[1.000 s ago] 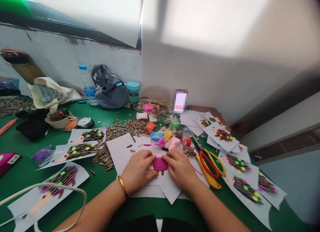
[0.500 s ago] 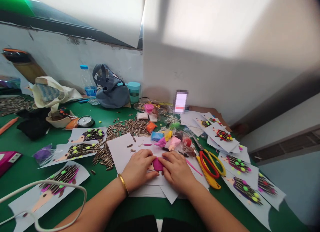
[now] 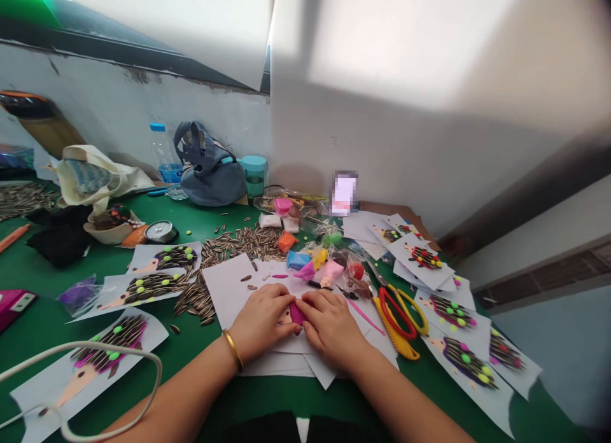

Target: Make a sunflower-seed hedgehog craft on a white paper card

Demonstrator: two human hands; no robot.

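A small sheet of white paper (image 3: 229,284) lies in front of me, and on it a hedgehog figure shows a peach-coloured face and a flat magenta modelling clay (image 3: 298,314) body. My left hand (image 3: 264,319) is curled at the face side, its thumb and fingertips against the clay's edge. From the other side my right hand (image 3: 335,327) lies with bent fingers over the clay, pressing on it and hiding part of it. Above the hands are wrapped clay lumps in blue (image 3: 298,260), pink (image 3: 333,272) and yellow (image 3: 320,259). A pink modelling stick (image 3: 366,317) lies beside my right hand.
Sunflower seeds (image 3: 238,244) are heaped beyond the paper. Red-handled scissors (image 3: 398,312) and a yellow cutter (image 3: 405,347) lie at the right. Seed-covered hedgehog pictures (image 3: 458,312) flank both sides. A white cable (image 3: 160,366) loops over my left forearm. A phone (image 3: 344,195) leans on the wall.
My right fingers have moved slightly left over the magenta clay, covering more of it. The left hand stays nearly in place. The whole view has shifted a little.
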